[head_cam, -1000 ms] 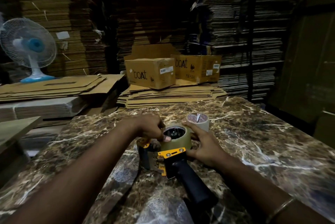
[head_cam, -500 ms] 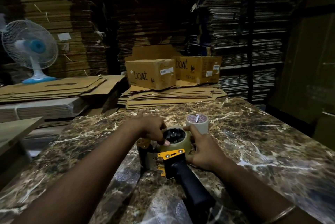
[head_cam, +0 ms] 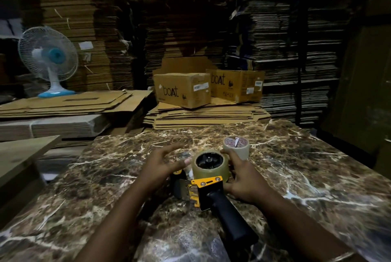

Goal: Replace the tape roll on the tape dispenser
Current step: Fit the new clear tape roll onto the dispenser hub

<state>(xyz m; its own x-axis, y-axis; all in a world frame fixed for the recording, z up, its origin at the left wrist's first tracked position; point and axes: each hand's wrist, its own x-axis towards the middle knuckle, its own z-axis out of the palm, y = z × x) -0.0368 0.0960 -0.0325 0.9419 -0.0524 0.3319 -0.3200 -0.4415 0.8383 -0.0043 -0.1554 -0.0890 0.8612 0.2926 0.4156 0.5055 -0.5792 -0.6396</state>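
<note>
A tape dispenser (head_cam: 208,183) with a yellow frame and a black handle lies on the marble table (head_cam: 306,177), its handle pointing toward me. A clear brownish tape roll (head_cam: 211,171) sits on its black hub. My right hand (head_cam: 243,181) grips the right side of that roll, fingers curled behind it. My left hand (head_cam: 163,164) hovers just left of the roll with fingers spread; its thumb tip reaches the roll's left edge. Something shiny shows under the left fingers, too blurred to name. A second, pale tape roll (head_cam: 237,147) stands just behind my right hand.
Two "boAt" cardboard boxes (head_cam: 182,90) rest on flattened cartons (head_cam: 201,115) beyond the table's far edge. A white and blue fan (head_cam: 48,58) stands at the far left. Tall cardboard stacks fill the background. A wooden board (head_cam: 25,151) lies left of the table.
My left hand has come off the top of the roll and opened, fingers now spread to the left. My right hand stays on the roll's right side.
</note>
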